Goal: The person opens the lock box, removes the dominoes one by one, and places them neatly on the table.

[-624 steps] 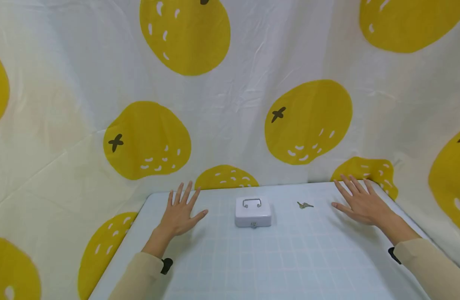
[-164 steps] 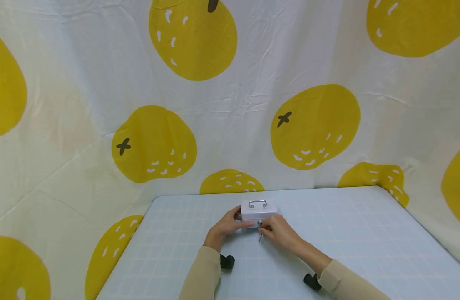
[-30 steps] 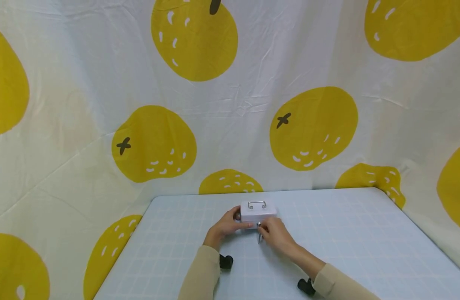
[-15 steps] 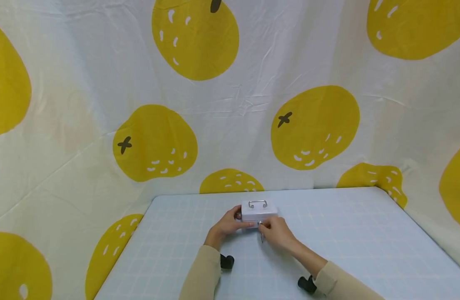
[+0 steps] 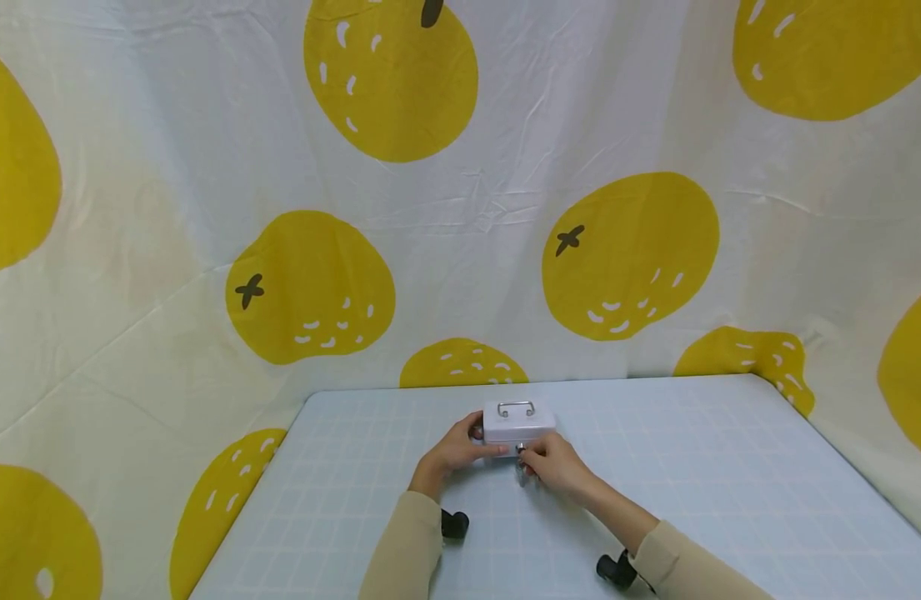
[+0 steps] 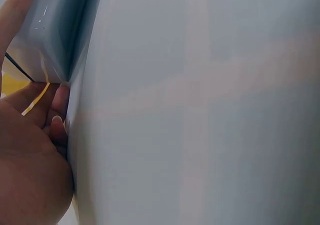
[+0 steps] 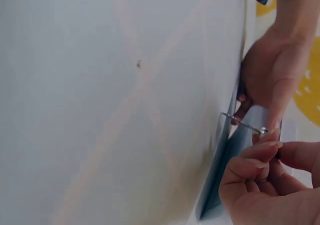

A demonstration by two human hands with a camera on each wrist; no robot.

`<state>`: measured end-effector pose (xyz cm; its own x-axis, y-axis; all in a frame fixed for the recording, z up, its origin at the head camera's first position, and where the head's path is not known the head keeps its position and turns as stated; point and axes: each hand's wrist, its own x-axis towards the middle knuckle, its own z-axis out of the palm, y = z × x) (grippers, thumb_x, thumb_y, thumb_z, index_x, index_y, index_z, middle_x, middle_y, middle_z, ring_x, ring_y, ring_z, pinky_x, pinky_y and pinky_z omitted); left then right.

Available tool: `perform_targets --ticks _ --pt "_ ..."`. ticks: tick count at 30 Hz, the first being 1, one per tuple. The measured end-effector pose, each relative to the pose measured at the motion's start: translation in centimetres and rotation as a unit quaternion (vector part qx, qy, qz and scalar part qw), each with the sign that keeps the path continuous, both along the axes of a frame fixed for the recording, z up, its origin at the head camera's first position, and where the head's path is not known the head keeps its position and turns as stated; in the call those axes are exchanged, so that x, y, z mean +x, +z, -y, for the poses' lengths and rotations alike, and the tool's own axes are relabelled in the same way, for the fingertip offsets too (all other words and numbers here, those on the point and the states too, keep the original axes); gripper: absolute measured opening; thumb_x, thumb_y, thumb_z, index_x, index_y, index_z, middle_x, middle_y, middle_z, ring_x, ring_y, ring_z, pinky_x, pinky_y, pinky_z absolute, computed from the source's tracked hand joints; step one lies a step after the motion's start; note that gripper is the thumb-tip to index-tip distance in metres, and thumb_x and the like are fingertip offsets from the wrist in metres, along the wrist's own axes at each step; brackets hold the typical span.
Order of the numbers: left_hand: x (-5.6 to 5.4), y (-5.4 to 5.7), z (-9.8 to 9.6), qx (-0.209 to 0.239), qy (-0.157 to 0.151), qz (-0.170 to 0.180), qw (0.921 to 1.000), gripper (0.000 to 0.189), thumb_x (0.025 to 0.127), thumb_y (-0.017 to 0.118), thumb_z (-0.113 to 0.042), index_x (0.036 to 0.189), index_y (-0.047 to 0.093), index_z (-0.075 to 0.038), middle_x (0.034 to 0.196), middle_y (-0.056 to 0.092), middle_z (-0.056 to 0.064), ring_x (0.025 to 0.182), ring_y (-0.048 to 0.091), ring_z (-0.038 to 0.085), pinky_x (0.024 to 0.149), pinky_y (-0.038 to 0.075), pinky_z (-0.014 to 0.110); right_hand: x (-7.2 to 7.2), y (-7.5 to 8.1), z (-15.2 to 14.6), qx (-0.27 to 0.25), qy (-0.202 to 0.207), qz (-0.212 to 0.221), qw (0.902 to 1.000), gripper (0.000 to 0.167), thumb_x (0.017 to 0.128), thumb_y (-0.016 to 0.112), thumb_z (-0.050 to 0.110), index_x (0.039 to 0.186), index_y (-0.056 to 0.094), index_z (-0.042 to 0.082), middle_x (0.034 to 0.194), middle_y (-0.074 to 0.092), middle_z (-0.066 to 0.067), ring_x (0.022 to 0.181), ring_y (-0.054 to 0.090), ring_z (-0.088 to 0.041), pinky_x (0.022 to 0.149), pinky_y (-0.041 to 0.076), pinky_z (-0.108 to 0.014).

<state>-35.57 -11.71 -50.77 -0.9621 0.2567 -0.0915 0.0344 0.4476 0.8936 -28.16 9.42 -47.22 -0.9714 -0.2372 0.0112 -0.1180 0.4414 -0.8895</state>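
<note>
Near the table's far edge sits a small white cash box [image 5: 516, 422] with its lid down and a wire handle on top. My left hand [image 5: 451, 450] grips its left end, thumb along the front face and the other fingers around the side. At the front lock, my right hand [image 5: 556, 463] pinches a key between thumb and forefinger; the fingertips cover most of it. A second key [image 7: 242, 122] dangles from the pinched one, below the lock. Whether the pinched key is inside the lock is hidden.
The box rests on a table [image 5: 693, 467] with a pale checked cover. Behind hangs a white cloth [image 5: 475, 275] printed with yellow fruit. Black wrist cameras [image 5: 616, 572] sit under both cuffs.
At first both hands lay spread and the keys were right of the box; now the hands are at box and lock. Within the last second the hanging key swung and my right fingers shifted slightly.
</note>
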Motion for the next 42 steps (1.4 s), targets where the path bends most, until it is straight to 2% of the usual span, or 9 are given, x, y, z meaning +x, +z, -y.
perform_targets --ticks 8,14,17,22,25,28,31,38,42 --pt "0.1 0.2 -0.1 -0.023 0.005 0.003 0.9997 0.094 0.075 0.091 -0.046 0.151 0.047 -0.013 0.117 0.058 0.003 0.108 0.051 0.023 0.096 0.043 0.042 -0.2 -0.3 -0.4 -0.063 -0.001 0.079 0.9949 0.027 0.103 0.056 0.009 0.091 0.072 -0.009 0.071 0.060 -0.004 0.060 0.049 -0.012 0.055 0.040 -0.024" --pt "0.1 0.1 0.0 -0.015 0.000 -0.007 0.9999 0.090 0.076 0.091 -0.042 0.150 0.048 -0.011 0.114 0.058 0.004 0.106 0.051 0.023 0.093 0.042 0.041 -0.3 -0.7 -0.8 -0.131 0.021 0.136 0.9818 0.028 0.104 0.056 0.013 0.103 0.070 -0.011 0.078 0.060 -0.004 0.067 0.051 -0.013 0.060 0.042 -0.025" --pt "0.1 0.1 0.1 -0.014 0.000 -0.004 0.9999 0.091 0.076 0.091 -0.042 0.150 0.048 -0.011 0.114 0.058 0.004 0.106 0.051 0.023 0.092 0.042 0.041 -0.6 -1.0 -1.0 -0.188 0.032 0.176 0.9657 0.030 0.105 0.055 0.013 0.111 0.067 -0.014 0.079 0.058 -0.003 0.070 0.051 -0.013 0.063 0.042 -0.025" --pt "0.1 0.1 0.0 -0.010 0.004 0.002 0.9999 0.090 0.076 0.091 -0.042 0.149 0.049 -0.012 0.114 0.058 0.004 0.106 0.051 0.023 0.093 0.042 0.041 -1.0 -1.5 -1.2 -0.291 0.047 0.248 0.9227 0.030 0.106 0.050 0.009 0.119 0.059 -0.017 0.082 0.056 -0.002 0.075 0.049 -0.012 0.069 0.041 -0.025" --pt "0.1 0.1 -0.1 -0.010 0.003 0.000 0.9999 0.088 0.076 0.091 -0.040 0.148 0.049 -0.012 0.113 0.058 0.004 0.105 0.052 0.023 0.092 0.043 0.041 -1.1 -1.8 -1.3 -0.314 0.048 0.266 0.9102 0.029 0.107 0.049 0.007 0.121 0.057 -0.017 0.083 0.056 -0.002 0.076 0.049 -0.012 0.070 0.041 -0.026" --pt "0.2 0.1 -0.1 -0.013 0.004 -0.001 0.9999 0.088 0.076 0.092 -0.039 0.149 0.049 -0.012 0.113 0.058 0.004 0.104 0.051 0.023 0.091 0.043 0.041 -1.2 -1.9 -1.2 -0.318 0.044 0.267 0.9088 0.030 0.107 0.049 0.007 0.123 0.056 -0.018 0.084 0.057 -0.002 0.076 0.049 -0.012 0.071 0.041 -0.026" --pt "0.2 0.2 -0.2 -0.015 0.005 0.000 0.9999 0.089 0.076 0.092 -0.038 0.149 0.049 -0.011 0.112 0.058 0.004 0.104 0.051 0.022 0.090 0.043 0.041 -1.0 -1.8 -1.2 -0.310 0.045 0.262 0.9127 0.032 0.106 0.048 0.007 0.124 0.054 -0.019 0.084 0.056 -0.002 0.076 0.049 -0.012 0.071 0.041 -0.026" --pt "0.2 0.1 0.0 0.000 -0.003 -0.005 1.0000 0.090 0.074 0.095 -0.029 0.149 0.048 -0.010 0.112 0.058 0.006 0.102 0.052 0.022 0.084 0.044 0.036 -0.6 -1.6 -1.2 -0.259 0.063 0.239 0.9335 0.032 0.106 0.049 0.008 0.119 0.057 -0.020 0.081 0.056 -0.003 0.074 0.050 -0.013 0.068 0.042 -0.026" --pt "0.1 -0.1 0.0 -0.002 -0.007 -0.012 0.9999 0.090 0.073 0.095 -0.025 0.148 0.047 -0.011 0.115 0.057 0.005 0.104 0.050 0.022 0.086 0.043 0.036 -0.5 -1.6 -1.2 -0.226 0.068 0.219 0.9467 0.031 0.105 0.050 0.007 0.116 0.060 -0.020 0.082 0.058 -0.004 0.073 0.052 -0.013 0.067 0.043 -0.025"
